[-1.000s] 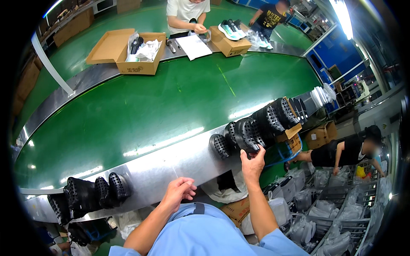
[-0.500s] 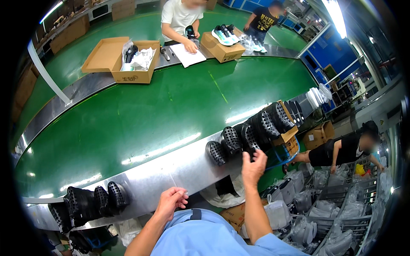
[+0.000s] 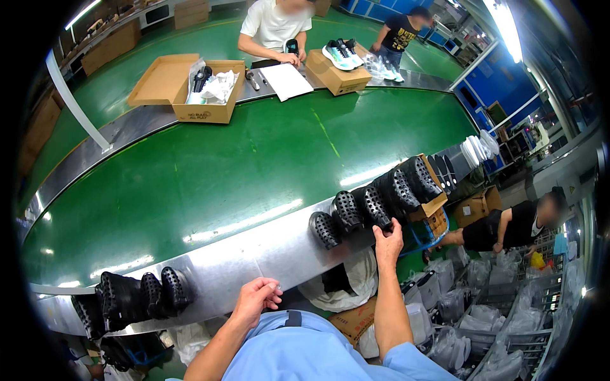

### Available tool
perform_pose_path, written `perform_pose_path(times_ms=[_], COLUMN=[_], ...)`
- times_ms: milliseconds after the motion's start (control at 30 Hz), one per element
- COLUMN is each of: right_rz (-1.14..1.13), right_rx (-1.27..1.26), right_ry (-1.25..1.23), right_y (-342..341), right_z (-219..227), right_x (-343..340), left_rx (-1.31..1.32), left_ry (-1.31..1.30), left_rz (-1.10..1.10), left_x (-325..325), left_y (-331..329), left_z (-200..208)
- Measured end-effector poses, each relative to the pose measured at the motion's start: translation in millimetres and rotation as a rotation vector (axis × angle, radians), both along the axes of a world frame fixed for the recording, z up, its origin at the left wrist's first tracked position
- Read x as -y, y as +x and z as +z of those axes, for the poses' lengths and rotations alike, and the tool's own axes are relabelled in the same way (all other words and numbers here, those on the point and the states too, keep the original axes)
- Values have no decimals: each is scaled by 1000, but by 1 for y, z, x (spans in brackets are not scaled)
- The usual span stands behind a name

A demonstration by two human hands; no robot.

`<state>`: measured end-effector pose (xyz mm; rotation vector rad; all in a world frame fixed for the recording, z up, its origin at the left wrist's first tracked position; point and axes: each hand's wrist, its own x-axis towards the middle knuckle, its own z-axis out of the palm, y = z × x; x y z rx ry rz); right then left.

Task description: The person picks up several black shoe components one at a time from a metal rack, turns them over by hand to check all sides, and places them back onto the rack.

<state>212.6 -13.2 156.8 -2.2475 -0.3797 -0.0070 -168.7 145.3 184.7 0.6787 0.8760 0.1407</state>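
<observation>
Along the near metal ledge stands a row of black perforated clogs, rounded and studded with holes. My right hand (image 3: 389, 244) reaches to one black clog (image 3: 376, 204) in that row, with thumb and fingers around its near end. Beside it on the left are another clog (image 3: 347, 211) and the end clog (image 3: 325, 230), neither touched. Held in front of my waist, my left hand (image 3: 257, 297) has its fingers pinched together; a small pale speck shows at the fingertips, too small to name. More black clogs (image 3: 121, 301) stand on the ledge's left end.
The green table (image 3: 229, 165) lies beyond the metal ledge (image 3: 222, 260). Across it are an open carton (image 3: 206, 114), white paper (image 3: 286, 81) and sneakers on a box (image 3: 340, 81). A co-worker (image 3: 273, 32) stands there. Racks of plastic-wrapped items (image 3: 489, 311) fill the right.
My right hand has moved slightly right and away from me, its fingers now around the clog's near end. My left hand stays put. The co-worker opposite has shifted their hands off the paper.
</observation>
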Motion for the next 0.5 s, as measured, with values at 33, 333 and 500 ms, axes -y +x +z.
perform_pose_path(times_ms=[33, 333, 500], right_rz=[21, -75, -3], right_rx=[84, 100, 126], right_ry=[-44, -111, -1], right_y=[-1, -27, -83], right_z=[4, 7, -13], right_x=[-2, 2, 17], left_rx=[-1, -22, -72], left_ry=[0, 9, 43], left_rz=[2, 25, 38], left_x=[0, 4, 5], left_y=[-1, -11, -22], left_z=[0, -5, -13])
